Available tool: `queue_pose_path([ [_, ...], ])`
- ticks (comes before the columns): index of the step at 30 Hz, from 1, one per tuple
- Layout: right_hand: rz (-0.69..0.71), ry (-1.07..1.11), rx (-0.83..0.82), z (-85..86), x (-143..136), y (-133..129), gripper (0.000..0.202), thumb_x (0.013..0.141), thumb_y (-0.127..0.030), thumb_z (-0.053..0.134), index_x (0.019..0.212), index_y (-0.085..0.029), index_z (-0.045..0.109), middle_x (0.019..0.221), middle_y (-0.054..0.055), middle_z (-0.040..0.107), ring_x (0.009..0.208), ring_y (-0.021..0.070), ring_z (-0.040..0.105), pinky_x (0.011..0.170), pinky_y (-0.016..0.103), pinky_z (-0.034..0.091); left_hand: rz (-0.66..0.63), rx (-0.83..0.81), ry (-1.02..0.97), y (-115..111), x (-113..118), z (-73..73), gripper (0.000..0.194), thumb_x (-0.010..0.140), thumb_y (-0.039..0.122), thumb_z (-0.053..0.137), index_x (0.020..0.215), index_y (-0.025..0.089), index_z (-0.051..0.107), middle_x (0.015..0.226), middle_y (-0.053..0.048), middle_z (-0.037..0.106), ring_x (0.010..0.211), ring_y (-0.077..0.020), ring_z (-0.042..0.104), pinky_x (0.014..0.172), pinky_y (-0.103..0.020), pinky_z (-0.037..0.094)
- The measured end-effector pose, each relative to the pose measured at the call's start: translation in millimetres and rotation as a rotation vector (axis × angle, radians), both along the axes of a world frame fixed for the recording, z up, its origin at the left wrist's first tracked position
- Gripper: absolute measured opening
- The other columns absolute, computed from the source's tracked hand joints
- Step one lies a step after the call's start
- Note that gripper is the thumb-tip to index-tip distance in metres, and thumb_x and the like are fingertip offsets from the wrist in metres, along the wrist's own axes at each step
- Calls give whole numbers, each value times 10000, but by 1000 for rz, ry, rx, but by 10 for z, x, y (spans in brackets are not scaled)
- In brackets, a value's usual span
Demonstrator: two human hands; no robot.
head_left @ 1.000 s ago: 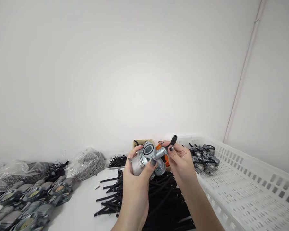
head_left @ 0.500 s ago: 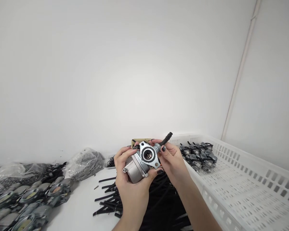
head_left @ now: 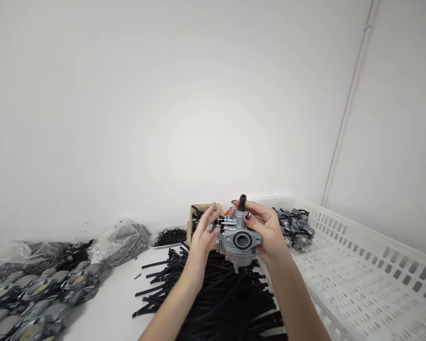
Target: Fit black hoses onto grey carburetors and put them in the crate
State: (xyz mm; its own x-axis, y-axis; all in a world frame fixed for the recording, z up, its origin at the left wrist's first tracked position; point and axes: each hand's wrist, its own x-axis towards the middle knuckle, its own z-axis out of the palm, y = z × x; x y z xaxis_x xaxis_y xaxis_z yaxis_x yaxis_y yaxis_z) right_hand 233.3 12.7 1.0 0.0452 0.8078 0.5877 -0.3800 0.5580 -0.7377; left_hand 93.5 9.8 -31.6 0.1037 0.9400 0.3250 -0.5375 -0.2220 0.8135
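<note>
A silver-grey metal carburetor (head_left: 230, 244) hangs upright above the table, its round bore and flange facing me. My right hand (head_left: 264, 227) grips it from the right, with the thumb near the short black rubber hose (head_left: 242, 202) that points up from its top. At the carburetor's left side is my left hand (head_left: 203, 237), its fingers apart and slightly bent beside the small fittings. Whether those fingertips touch the fittings I cannot tell. Beneath both hands lies a heap of black hoses (head_left: 213, 293).
To the right, a white perforated crate (head_left: 362, 279) holds several carburetors (head_left: 296, 229). Behind my hands stand a yellowish bin (head_left: 190, 232) and a pile of thin black rings (head_left: 170, 236). More carburetors (head_left: 39, 293) and a plastic bag of small parts (head_left: 122, 241) lie left.
The carburetor has been turned from a tilt to upright, its hose now pointing up. My left hand has let go of its body and opened; my right hand keeps hold.
</note>
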Motion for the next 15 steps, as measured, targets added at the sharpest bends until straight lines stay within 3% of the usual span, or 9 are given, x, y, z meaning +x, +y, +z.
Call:
queue_pose_path([
  [4,95,-52,-57,11,-121,4,278,713,-397,886,923,-222,832,866,77,808,774,206,737,720,314,583,-372,-171,10,109,-159,-79,702,707,771,685,1049,164,770,1034,-186,776,971,-332,749,870,-435,569],
  [6,101,-97,-59,20,-153,-2,266,729,-396,877,926,-224,830,908,76,808,812,202,736,748,308,579,-434,-211,11,122,-195,-142,657,675,745,736,930,140,771,871,-166,787,760,-299,765,769,-415,592],
  [8,125,-177,-87,30,-110,-4,286,751,-397,865,979,-230,823,959,78,806,851,202,734,736,294,577,-438,-222,28,118,-209,-176,594,704,699,748,890,136,762,805,-147,785,679,-276,757,714,-390,597],
  [12,188,-316,-138,19,125,46,347,804,-502,799,1023,-233,814,1005,103,800,804,215,728,595,277,551,-472,-215,48,106,-183,-161,550,776,626,730,1027,137,748,794,-134,780,644,-271,745,668,-402,605],
  [15,152,-296,-47,-19,251,132,331,770,-530,819,877,-218,831,868,97,799,797,231,721,696,331,564,-563,-231,59,120,-148,-149,693,753,560,783,1291,141,658,866,-136,779,676,-296,744,646,-441,613],
])
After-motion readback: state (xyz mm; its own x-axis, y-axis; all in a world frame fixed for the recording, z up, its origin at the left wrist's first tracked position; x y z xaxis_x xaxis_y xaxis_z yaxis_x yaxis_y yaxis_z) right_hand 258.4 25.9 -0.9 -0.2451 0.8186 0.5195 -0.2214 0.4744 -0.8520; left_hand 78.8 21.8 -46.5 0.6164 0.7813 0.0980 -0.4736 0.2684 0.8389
